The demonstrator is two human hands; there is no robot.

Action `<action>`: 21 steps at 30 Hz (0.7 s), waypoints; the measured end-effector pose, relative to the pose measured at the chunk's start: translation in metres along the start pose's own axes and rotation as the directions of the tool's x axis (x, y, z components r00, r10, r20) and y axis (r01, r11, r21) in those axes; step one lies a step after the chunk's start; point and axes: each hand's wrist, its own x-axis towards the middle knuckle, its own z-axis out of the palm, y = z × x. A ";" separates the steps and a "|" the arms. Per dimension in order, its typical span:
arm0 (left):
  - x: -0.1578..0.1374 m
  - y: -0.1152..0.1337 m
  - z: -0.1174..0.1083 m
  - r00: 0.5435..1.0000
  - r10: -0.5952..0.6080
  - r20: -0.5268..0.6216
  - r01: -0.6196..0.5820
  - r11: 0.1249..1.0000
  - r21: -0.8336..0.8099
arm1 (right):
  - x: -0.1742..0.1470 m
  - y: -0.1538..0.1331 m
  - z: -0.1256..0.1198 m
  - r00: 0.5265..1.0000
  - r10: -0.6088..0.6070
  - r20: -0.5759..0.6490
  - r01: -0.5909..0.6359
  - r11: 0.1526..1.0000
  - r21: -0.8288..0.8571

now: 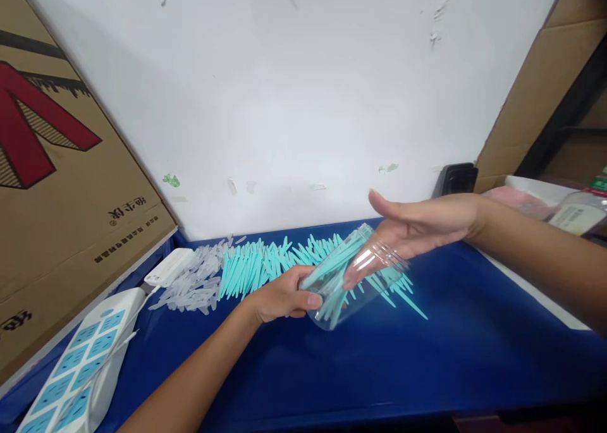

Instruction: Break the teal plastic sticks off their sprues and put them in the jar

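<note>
My left hand [289, 294] is wrapped round the lower end of a clear plastic jar [363, 300], which is tilted with its mouth up to the right. Several slim teal plastic sticks [339, 262] lie lengthwise inside it. My right hand [403, 227] has its fingers stretched down into the jar's mouth, against the inside, with the thumb raised apart outside. It grips nothing that I can see. Behind the jar, a long row of tapered teal sticks [256, 265] lies on the blue table [379, 370]. Left of them is a heap of small translucent plastic pieces [199, 278].
A white power strip [102, 351] with a cable lies at the left, near a small white box [168, 267]. A cardboard box [71, 167] stands beyond it. A white wall [303, 104] closes the back. At right are a black container [458, 180] and a clear bottle [578, 212].
</note>
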 end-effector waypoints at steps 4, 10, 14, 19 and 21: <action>0.000 -0.003 -0.004 0.999 0.008 0.036 -0.004 0.994 -0.110 | -0.006 -0.006 0.000 0.999 -0.041 0.016 0.041 0.999 0.006; -0.001 -0.006 -0.007 0.999 -0.026 0.020 0.029 0.989 -0.148 | -0.008 -0.009 -0.003 0.987 -0.013 0.158 -0.026 0.970 0.243; 0.000 -0.007 -0.006 0.998 -0.065 0.003 0.065 0.986 -0.154 | -0.009 -0.005 -0.007 0.973 -0.006 0.230 -0.069 0.946 0.315; 0.000 -0.007 -0.008 0.998 -0.062 0.013 0.063 0.987 -0.147 | -0.013 -0.003 -0.017 0.985 0.073 0.158 -0.109 0.966 0.233; -0.001 -0.007 -0.010 0.998 -0.050 0.027 0.054 0.987 -0.152 | -0.016 -0.002 -0.021 0.995 0.097 0.023 -0.099 0.989 0.109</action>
